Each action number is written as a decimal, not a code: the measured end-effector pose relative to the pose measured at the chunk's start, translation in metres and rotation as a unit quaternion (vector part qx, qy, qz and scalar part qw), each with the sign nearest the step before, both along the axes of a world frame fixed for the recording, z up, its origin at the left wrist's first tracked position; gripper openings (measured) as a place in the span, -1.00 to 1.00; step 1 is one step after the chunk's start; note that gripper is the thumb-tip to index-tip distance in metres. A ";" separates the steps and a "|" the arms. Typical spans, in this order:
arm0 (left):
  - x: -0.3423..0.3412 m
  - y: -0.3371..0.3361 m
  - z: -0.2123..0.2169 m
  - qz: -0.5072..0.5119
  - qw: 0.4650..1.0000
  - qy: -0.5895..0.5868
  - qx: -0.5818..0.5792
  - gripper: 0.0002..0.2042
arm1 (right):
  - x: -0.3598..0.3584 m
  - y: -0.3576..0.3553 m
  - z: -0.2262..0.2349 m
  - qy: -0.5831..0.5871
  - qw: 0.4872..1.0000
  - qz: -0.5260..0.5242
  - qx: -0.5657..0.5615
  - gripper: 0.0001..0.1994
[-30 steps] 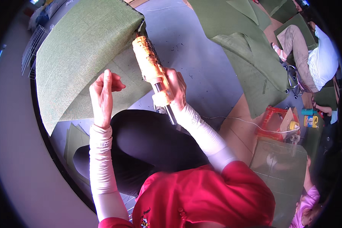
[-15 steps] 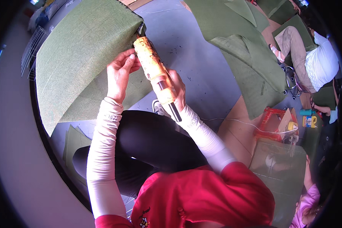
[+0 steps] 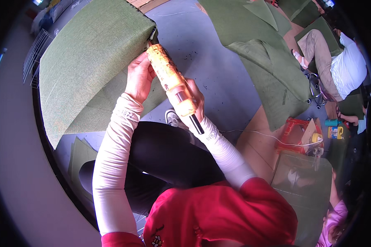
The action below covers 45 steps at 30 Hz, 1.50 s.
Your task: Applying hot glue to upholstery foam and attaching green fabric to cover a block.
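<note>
In my right hand (image 3: 196, 96) is a scuffed orange-yellow glue gun (image 3: 165, 70), a black glue stick poking out of its rear end. Its nozzle meets the dark edge of a large green woven mat (image 3: 95, 53) that rises, bent, at the upper left. My left hand (image 3: 140, 78) is closed at that mat's edge, right beside the nozzle; the gun hides part of its fingertips. A thin white cord (image 3: 259, 131) runs off to the right from near my right wrist.
More green mat sheets (image 3: 272, 70) lie on the grey floor to the right. A red plastic crate (image 3: 292, 133) stands near a yellow bottle (image 3: 336, 132). One person in a white top (image 3: 350, 68) sits far right; another in pink (image 3: 336, 218) is lower right. A wire rack (image 3: 37, 55) stands left.
My left hand has moved up and right, closer to the nozzle, and its fingers have drawn in against the mat's edge. The glue gun has shifted slightly down and right.
</note>
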<state>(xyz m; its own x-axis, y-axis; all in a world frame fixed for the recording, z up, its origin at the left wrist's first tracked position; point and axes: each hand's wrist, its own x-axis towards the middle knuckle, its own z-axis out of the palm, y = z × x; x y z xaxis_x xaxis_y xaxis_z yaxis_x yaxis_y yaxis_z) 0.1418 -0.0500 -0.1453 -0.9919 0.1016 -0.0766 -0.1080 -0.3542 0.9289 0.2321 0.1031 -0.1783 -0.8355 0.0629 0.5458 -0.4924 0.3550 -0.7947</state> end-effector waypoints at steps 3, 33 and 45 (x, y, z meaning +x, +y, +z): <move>-0.002 0.001 0.002 -0.030 0.991 -0.038 0.126 -0.74 | -0.004 -0.006 -0.016 -0.143 0.965 0.047 -0.213 -0.68; 0.000 0.009 0.017 0.074 0.954 -0.110 0.270 -0.83 | -0.008 0.020 -0.020 -0.164 0.838 0.231 -0.466 -0.92; 0.009 0.008 0.017 0.102 0.965 -0.076 0.228 -0.85 | -0.021 0.003 -0.028 -0.205 0.752 0.245 -0.576 -0.84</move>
